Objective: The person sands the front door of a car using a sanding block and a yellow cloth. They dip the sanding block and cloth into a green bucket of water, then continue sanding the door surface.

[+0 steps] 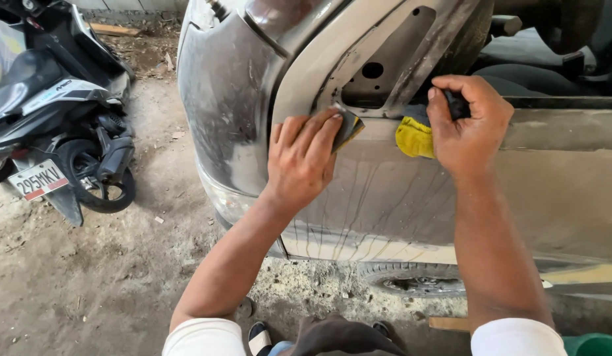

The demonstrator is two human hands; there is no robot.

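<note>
Left hand (301, 158) lay flat against the grey, sanded car panel (385, 191), fingers pressed together over a small dark sanding pad (349, 126) with a yellowish edge; pad pinned to the panel just below the lower left corner of the dark opening (385, 66), poking out past the fingertips toward the right; long axis of the pad tilted, running up and to the right along the panel's upper edge. Right hand (467, 122) curled shut at the same upper edge, to the right of the pad, gripping a yellow cloth (415, 137) bunched beneath the thumb side, and seemingly a dark thing in the fist, too hidden to tell; cloth touching the panel, near the pad but apart from it. Left hand clearly the nearer to the pad, directly on it; right hand well to its right, beyond the cloth. Wet streaks ran down the panel below both hands toward its lower edge. Below, a tyre (418, 283) on the dusty ground (88, 277); at far left, well apart from the car, a parked scooter (62, 125); a green tub rim (592, 344) at the bottom right corner.
</note>
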